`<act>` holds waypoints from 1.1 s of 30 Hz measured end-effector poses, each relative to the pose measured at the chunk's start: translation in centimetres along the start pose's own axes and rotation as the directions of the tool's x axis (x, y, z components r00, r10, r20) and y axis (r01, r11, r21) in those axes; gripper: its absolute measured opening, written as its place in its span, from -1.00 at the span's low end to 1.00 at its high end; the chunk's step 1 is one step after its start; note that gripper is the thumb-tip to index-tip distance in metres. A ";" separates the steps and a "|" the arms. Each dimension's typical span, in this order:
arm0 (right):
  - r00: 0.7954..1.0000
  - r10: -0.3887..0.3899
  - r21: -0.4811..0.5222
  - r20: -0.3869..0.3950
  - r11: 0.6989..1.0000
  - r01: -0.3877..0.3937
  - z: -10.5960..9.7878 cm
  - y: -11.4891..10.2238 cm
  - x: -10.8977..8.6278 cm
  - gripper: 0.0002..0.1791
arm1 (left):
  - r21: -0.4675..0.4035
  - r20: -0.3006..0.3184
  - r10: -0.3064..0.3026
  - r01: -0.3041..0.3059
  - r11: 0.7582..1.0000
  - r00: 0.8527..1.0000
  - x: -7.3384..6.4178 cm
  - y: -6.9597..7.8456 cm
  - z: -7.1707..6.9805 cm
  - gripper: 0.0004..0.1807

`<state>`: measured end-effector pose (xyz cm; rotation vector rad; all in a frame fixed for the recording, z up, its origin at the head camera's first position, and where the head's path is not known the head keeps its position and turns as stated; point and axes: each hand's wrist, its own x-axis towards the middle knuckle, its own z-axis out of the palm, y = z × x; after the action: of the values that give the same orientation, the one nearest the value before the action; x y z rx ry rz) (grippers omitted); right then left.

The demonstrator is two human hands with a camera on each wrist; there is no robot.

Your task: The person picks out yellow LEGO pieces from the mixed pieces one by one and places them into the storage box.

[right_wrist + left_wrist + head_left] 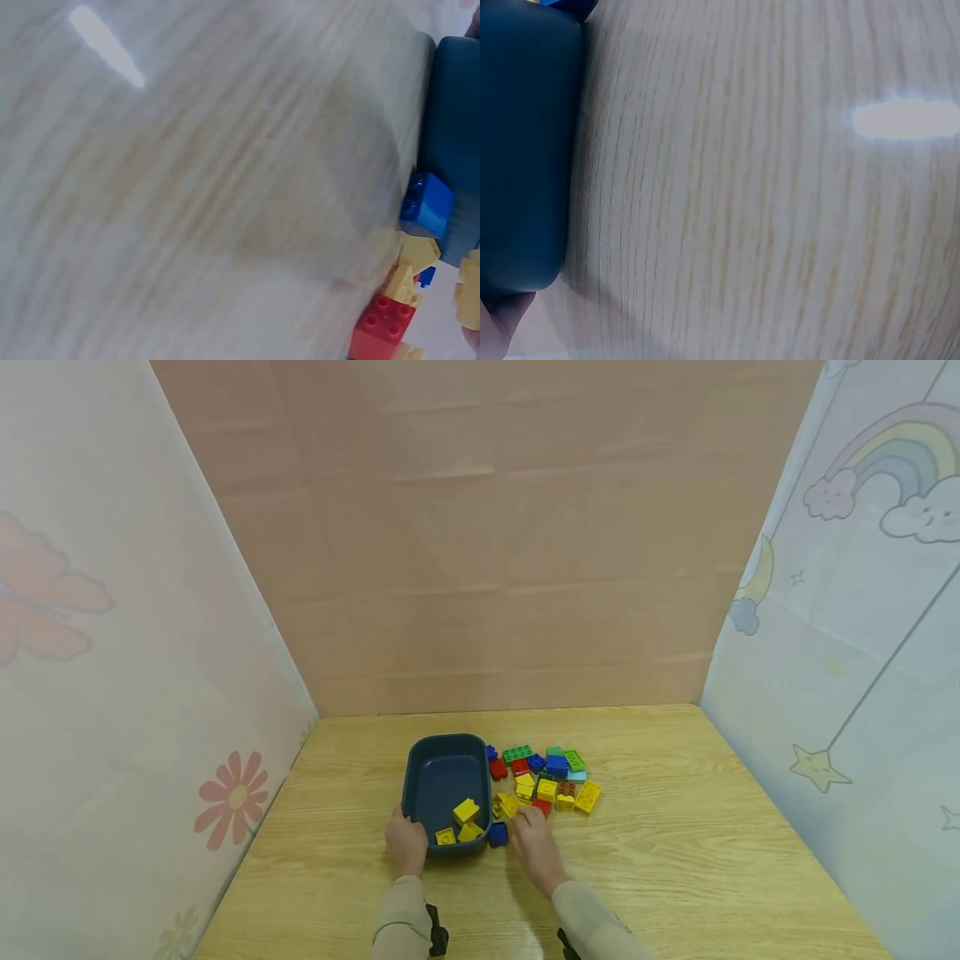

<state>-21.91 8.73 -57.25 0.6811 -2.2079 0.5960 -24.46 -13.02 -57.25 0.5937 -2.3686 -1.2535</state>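
Note:
A dark blue bin [447,777] sits on the table, with several yellow blocks [466,811] near its front end. My left hand [407,843] grips the bin's left rim; in the left wrist view only a bit of that hand [502,326] shows beside the bin wall. Right of the bin, my right hand [536,853] pinches a yellow toy brick [469,292], seen at the right wrist view's edge. Below this hand's fingertips lie other yellow bricks and a red brick [381,328]. A blue brick [498,834] lies against the bin's right side.
A loose pile of toy bricks spreads right of the bin, including a green brick [517,753], blue brick [557,766] and yellow brick [588,796]. The wooden table [675,860] meets a brown back wall [495,568] and patterned side walls.

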 end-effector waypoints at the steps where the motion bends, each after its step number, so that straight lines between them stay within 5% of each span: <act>1: 1.000 -0.002 0.005 -0.012 1.000 0.002 -0.1 -0.1 0.2 -0.76 | 0.000 -0.002 0.003 -0.003 1.000 1.000 0.0 0.0 0.0 -0.54; 15: 0.996 -0.092 0.116 0.007 0.989 0.091 0.3 -2.4 3.0 -0.67 | -0.017 0.007 -0.002 0.002 1.000 1.000 -0.1 0.1 -0.1 -0.53; 25: 0.971 -0.212 0.149 0.107 0.969 0.195 1.3 -3.6 3.1 -0.82 | -0.014 0.017 -0.007 0.007 1.000 1.000 -0.1 0.2 -0.2 -0.51; 33: 0.964 -0.227 0.209 0.137 0.958 0.196 1.5 -3.8 3.2 -0.88 | -0.003 0.011 -0.016 0.016 1.000 1.000 0.0 0.3 -0.2 -0.51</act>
<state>-22.17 4.11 -54.98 1.0876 -2.2006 0.6705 -24.40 -12.93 -56.88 0.6078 -2.3755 -1.2701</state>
